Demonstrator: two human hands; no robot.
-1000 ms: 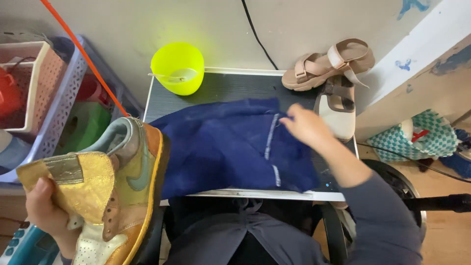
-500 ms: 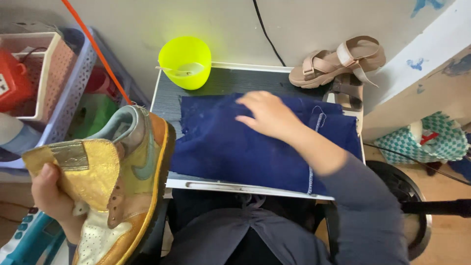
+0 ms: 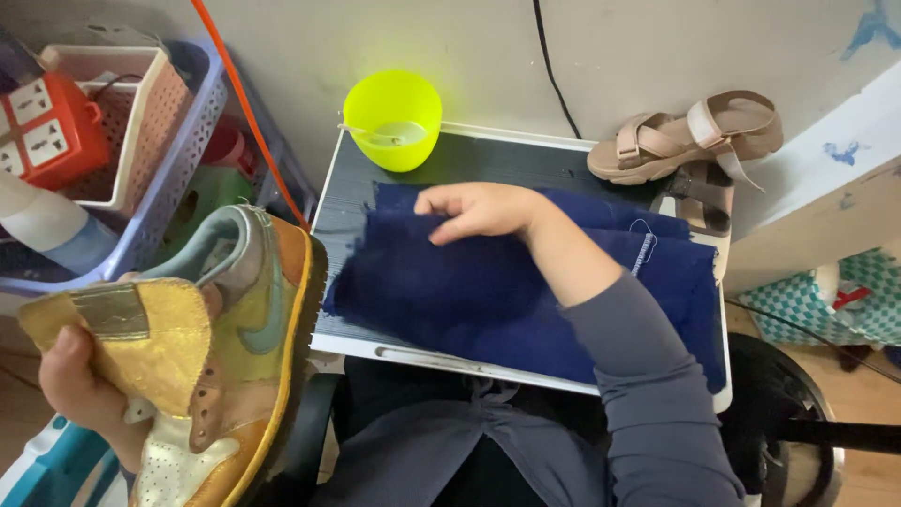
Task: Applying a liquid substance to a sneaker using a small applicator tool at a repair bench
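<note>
My left hand grips a gold and green sneaker by its tongue, sole facing right, at the lower left. My right hand rests on a dark blue cloth spread over a small dark table, its fingers pinching a fold near the cloth's far left part. A bright yellow-green bowl stands at the table's back left, just beyond the cloth.
A pair of tan sandals lies at the table's back right. To the left stand a blue basket, a pink basket and a red power strip. An orange cord and a black cable run down the wall.
My right hand has slid from the cloth's right side across to its left, flattening and folding it. The sneaker in my left hand has barely shifted.
</note>
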